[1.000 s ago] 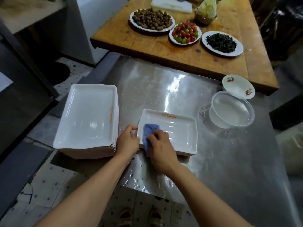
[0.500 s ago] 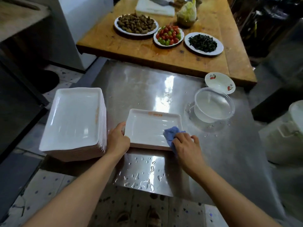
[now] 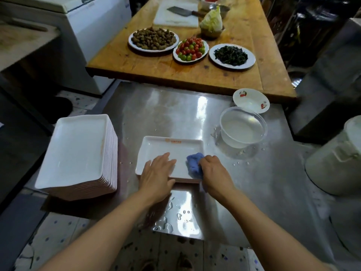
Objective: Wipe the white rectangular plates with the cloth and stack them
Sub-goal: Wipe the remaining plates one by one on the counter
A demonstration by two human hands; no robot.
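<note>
Blue cloth (image 3: pixel 193 164) bunched in right grip (image 3: pixel 214 174) on plate (image 3: pixel 172 148), left grip (image 3: pixel 157 173) flat, fingers apart

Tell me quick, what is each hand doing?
Left hand: open, flat on the white plate.
Right hand: closed, holding the blue cloth.

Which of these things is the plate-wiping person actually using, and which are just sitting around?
In use: plate, blue cloth, plate stack, left hand, right hand.

Sitting around: water bowl, small bowl, food plates, cleaver, cabbage.
</note>
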